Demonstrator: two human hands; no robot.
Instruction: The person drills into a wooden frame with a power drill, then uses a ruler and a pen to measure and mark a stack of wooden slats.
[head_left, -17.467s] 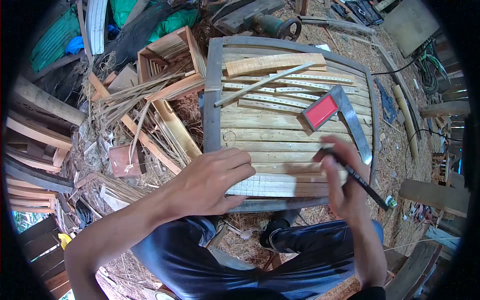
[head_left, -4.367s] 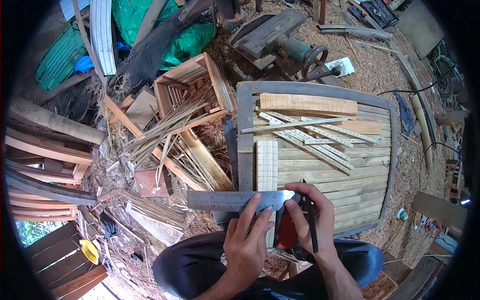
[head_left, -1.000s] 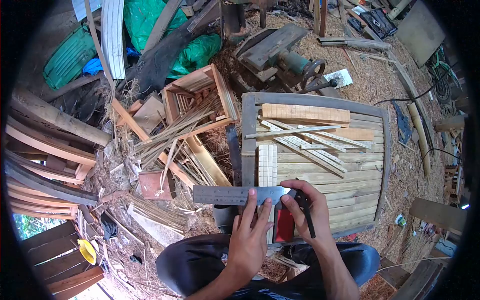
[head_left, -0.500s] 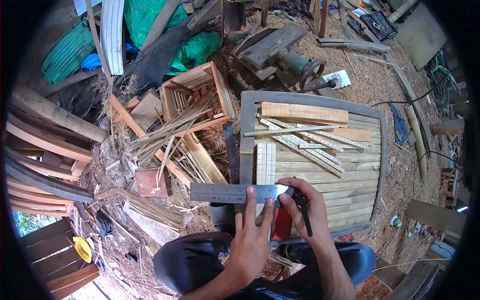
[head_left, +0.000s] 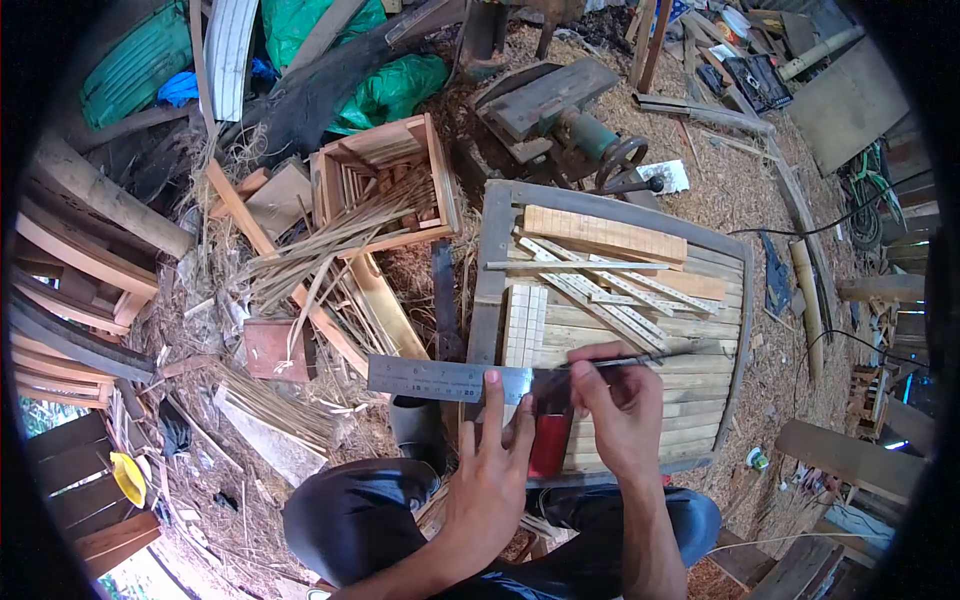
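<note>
A steel ruler (head_left: 430,379) with stamped numbers lies crosswise over a bundle of pale, line-marked wooden strips (head_left: 523,325). My left hand (head_left: 487,480) holds the ruler down, its index fingertip on the metal and the other fingers at the near edge. My right hand (head_left: 625,420) is closed on a thin dark tool (head_left: 655,357), blurred by motion, near the ruler's right end. What kind of tool it is does not show. Between my hands is a red object (head_left: 549,445), partly covered. The strips rest on a slatted wooden panel (head_left: 600,435) with a grey frame.
Perforated pale strips (head_left: 600,295) and a lined wooden block (head_left: 605,233) lie on the panel's far part. To the left stands a wooden crate (head_left: 440,180) with thin sticks (head_left: 330,235) across it. A metal vise (head_left: 585,130) is beyond the panel. Wood shavings cover the ground.
My right hand has turned, and the dark tool in it now points right instead of down toward me. My left hand stays on the ruler. The whole view has shifted slightly.
</note>
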